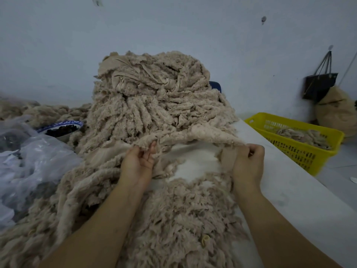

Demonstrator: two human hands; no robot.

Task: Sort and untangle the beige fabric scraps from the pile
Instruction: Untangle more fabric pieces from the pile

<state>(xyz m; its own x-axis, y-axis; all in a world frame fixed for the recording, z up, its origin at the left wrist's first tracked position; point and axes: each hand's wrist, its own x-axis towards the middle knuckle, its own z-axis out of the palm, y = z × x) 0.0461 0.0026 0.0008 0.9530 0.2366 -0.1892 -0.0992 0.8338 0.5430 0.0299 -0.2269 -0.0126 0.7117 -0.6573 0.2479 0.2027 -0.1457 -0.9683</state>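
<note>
stretching beige scrap [195, 137] between left hand [138, 163] and right hand [248, 163], fingers pinching its edge, likely freeing it from pile [154, 97].

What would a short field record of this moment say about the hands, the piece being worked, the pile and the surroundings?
left hand: grips the beige strip at its left end
right hand: pinches the strip's right end
strip: lifted, stretched between both hands above the white table
pile: tall heap of beige scraps behind the hands
basket: yellow, right of the table, holds some beige scraps
left side: clear plastic bag; bowl of dark pieces
</note>
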